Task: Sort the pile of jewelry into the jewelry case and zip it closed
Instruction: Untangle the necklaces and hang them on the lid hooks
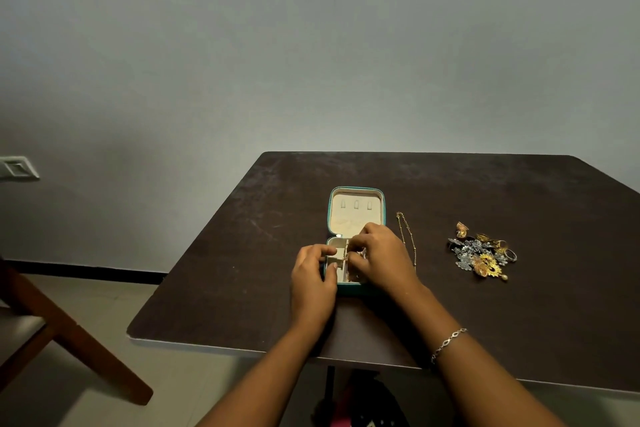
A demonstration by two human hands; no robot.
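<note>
A small teal jewelry case (356,191) lies open on the dark table, its cream lid flat toward the far side. Over the case's lower tray, my right hand (381,258) pinches a small gold piece (346,255) between its fingertips. My left hand (313,276) grips the tray's left edge, thumb inside a compartment. A thin gold chain (407,237) lies stretched out just right of the case. The pile of jewelry (483,253), gold and silver pieces with rings, sits further right. Most of the tray's right side is hidden under my right hand.
The dark table (242,236) ends in a pale front edge close to me. A wooden chair (52,333) stands at the left on the tiled floor. A plain wall with a switch plate (17,168) is behind. A silver bracelet (448,343) circles my right wrist.
</note>
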